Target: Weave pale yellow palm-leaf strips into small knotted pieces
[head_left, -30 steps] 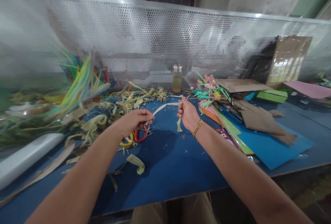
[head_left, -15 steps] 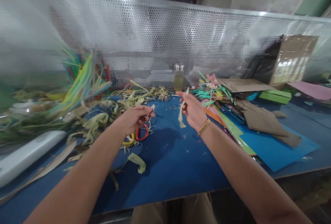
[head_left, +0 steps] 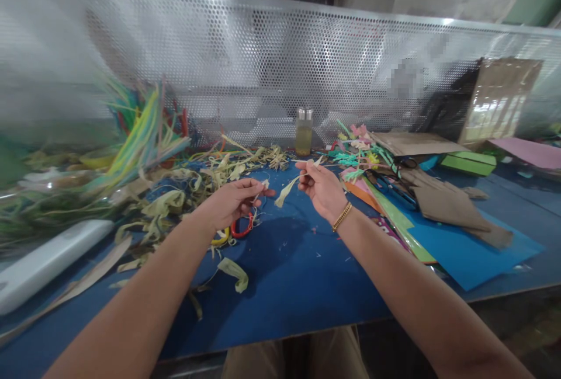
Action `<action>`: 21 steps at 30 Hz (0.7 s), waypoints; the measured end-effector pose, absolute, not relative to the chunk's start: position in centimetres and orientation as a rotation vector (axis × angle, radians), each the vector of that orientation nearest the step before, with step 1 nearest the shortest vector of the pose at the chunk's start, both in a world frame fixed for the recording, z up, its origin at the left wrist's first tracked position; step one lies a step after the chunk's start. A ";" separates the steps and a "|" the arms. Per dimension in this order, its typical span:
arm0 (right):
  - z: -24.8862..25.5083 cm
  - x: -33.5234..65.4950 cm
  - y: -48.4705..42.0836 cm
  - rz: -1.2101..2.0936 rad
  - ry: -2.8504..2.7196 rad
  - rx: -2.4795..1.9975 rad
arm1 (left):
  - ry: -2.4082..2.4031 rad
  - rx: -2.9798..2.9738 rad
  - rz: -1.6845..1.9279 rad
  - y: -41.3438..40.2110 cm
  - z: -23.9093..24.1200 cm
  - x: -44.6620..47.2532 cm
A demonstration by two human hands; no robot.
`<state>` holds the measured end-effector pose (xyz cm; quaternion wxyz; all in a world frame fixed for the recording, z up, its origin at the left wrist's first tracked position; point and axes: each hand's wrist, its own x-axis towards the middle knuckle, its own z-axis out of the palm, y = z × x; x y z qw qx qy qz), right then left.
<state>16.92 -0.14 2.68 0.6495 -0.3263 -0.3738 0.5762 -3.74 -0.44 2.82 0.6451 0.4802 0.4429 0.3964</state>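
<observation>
A pale strip (head_left: 287,192) hangs in the air above the middle of the blue table (head_left: 289,297), its broader end drooping toward the left hand. The right hand (head_left: 323,189) holds its other end, the thumb and forefinger clamped together on it and the remaining fingers curled in toward the palm. Across a small gap, the left hand (head_left: 234,201) pinches a whitish scrap (head_left: 265,183) between thumb and fingertips; how far that scrap runs inside the fingers cannot be told. A gold bracelet (head_left: 342,217) circles the right wrist. Just below the left hand, on the table, show a red loop (head_left: 239,235) and a yellow loop (head_left: 221,240), partly hidden by the hand. Nearer the person lies a curled leaf strip (head_left: 236,274), and to the left spreads a tangled heap of dry strips (head_left: 164,204), with a long white object (head_left: 56,262) beside it. Behind the heap a bundle of coloured stems (head_left: 135,134) leans up. Beyond the hands a bottle (head_left: 303,136) of yellowish liquid stands upright before a perforated metal screen (head_left: 280,52). To the right lie pink and green craft flowers (head_left: 348,157), folded brown paper (head_left: 451,207) and a blue sheet (head_left: 468,268).
</observation>
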 end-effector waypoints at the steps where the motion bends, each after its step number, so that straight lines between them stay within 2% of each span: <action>1: 2.7 16.9 -0.2 1.318 -0.845 -0.740 | 1.011 1.088 0.882 -0.6 2.9 -3.6; 13: 2.7 16.8 -0.3 1.364 -0.816 -0.727 | 0.946 1.153 0.773 -1.1 3.0 -3.2; 21: 2.8 16.7 -0.2 1.296 -0.806 -0.716 | 1.001 1.123 0.934 -0.8 3.0 -3.5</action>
